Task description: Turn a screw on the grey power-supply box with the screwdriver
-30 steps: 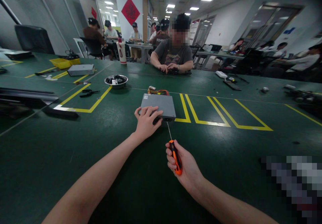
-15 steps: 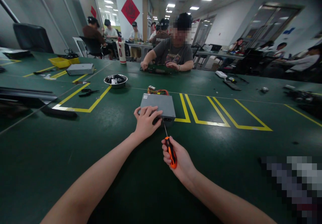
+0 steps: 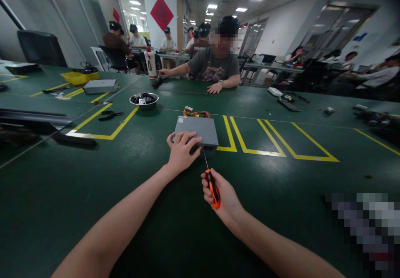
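A flat grey metal box [image 3: 200, 128] with coloured wires [image 3: 196, 112] at its far end lies on the green table [image 3: 156, 211]. My left hand [image 3: 181, 151] rests on the box's near left corner, fingers spread over the top and front edge. My right hand [image 3: 222, 197] is closed round an orange and black screwdriver [image 3: 212, 188]. Its thin shaft points up and away, with the tip at the box's near face beside my left fingers.
A steel bowl [image 3: 144, 100] and black pliers [image 3: 110, 114] lie to the far left, with a grey box [image 3: 100, 86] and yellow tray [image 3: 80, 77] beyond. Yellow tape lines [image 3: 250, 150] mark the table. A person in a grey shirt [image 3: 215, 66] sits opposite, one arm stretched out.
My right hand moved the screwdriver forward, so its tip now reaches the box's near face. The person opposite stretched an arm out to my left. My left hand stayed on the box.
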A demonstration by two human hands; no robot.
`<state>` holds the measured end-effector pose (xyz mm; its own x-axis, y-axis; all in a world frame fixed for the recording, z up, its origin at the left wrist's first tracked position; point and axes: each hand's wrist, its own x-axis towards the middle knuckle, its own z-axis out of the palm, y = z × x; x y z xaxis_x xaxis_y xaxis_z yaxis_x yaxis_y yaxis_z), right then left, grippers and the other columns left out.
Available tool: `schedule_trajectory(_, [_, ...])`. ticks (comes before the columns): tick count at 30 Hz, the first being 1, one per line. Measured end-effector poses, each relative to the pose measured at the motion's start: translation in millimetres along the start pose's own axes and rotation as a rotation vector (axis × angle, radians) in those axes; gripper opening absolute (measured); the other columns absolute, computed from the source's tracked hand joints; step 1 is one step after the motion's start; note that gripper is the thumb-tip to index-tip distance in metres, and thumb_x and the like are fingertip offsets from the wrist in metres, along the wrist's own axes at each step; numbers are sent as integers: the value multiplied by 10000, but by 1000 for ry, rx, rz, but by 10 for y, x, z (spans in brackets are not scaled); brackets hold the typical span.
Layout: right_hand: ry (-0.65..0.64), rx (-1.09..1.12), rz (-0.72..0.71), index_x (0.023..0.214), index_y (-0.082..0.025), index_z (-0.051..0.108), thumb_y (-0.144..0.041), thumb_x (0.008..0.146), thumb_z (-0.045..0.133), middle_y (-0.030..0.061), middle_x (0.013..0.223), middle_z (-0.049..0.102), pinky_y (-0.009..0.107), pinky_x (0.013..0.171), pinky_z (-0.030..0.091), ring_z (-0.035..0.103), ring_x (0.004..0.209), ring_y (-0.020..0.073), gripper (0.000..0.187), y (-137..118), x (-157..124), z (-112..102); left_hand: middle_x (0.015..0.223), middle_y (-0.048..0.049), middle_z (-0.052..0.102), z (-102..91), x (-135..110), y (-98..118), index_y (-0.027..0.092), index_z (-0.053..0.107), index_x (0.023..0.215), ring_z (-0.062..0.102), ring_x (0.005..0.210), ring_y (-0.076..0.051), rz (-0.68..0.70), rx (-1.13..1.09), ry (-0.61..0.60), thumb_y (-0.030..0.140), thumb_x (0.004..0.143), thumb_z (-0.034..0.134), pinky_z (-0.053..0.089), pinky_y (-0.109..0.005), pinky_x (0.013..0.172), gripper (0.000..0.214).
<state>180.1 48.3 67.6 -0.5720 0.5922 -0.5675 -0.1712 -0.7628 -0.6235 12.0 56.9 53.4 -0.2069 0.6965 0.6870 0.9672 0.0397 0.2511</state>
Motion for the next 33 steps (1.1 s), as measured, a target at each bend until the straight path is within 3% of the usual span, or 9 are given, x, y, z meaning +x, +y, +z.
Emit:
schedule_trajectory(11, [8, -1, -2, 801, -127, 578, -364, 835, 487, -11, 618, 505, 151, 384, 314, 424, 441, 41, 257, -1, 14, 10, 1174, -6, 576, 6, 2, 4, 317, 591, 1015, 434, 1124, -241, -3, 4, -10, 324, 792, 559, 176, -480, 971, 225])
schedule_trajectory(18, [55, -19, -109, 748, -163, 549, -277, 741, 625, -19, 669, 531, 157, 410, 337, 451, 478, 47, 137, 26, -13, 24, 1166, -7, 579, 8, 3, 3, 319, 593, 1014, 438, 1115, -246, 0, -3, 3, 323, 787, 563, 181, -485, 972, 228])
schedule_trajectory(27, [93, -6, 20, 923, -170, 590, -353, 849, 475, 1, 673, 535, 188, 474, 409, 484, 518, 69, 228, 64, -53, 152, 1176, -14, 572, -28, 5, 4, 316, 582, 1040, 438, 1125, -251, 12, -13, -16, 294, 770, 566, 184, -487, 973, 271])
schedule_trajectory(33, [74, 52, 3, 809, -162, 564, -260, 769, 594, -1, 687, 541, 149, 412, 352, 469, 501, 52, 110, 55, -15, 113, 1172, -12, 575, -15, -7, -1, 313, 577, 1036, 437, 1134, -249, 10, -13, -7, 304, 778, 555, 135, -504, 999, 259])
